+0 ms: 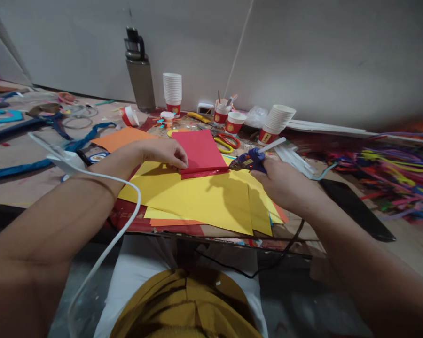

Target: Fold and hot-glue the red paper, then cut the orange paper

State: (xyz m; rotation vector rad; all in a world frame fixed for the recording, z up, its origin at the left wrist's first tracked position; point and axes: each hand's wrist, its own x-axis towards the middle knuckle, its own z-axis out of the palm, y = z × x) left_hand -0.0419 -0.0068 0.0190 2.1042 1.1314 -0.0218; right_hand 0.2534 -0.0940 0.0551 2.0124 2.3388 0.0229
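While right hand (280,178) wraps glue gun (248,162): nozzle (232,165) at near right corner of red card (199,150), contact unclear.
Left hand (165,152): pinching red card by its near left side.
Red card: between hands, over yellow sheets (204,199).
Near edge: probably being glued.
Nozzle: next move calls for steady aim, skin clear.
Behind: scissors (229,140), paper cups (278,119).

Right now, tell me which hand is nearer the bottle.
Left. The left hand is in front of the bottle; the right hand, holding the glue gun, is farther off, rightward.
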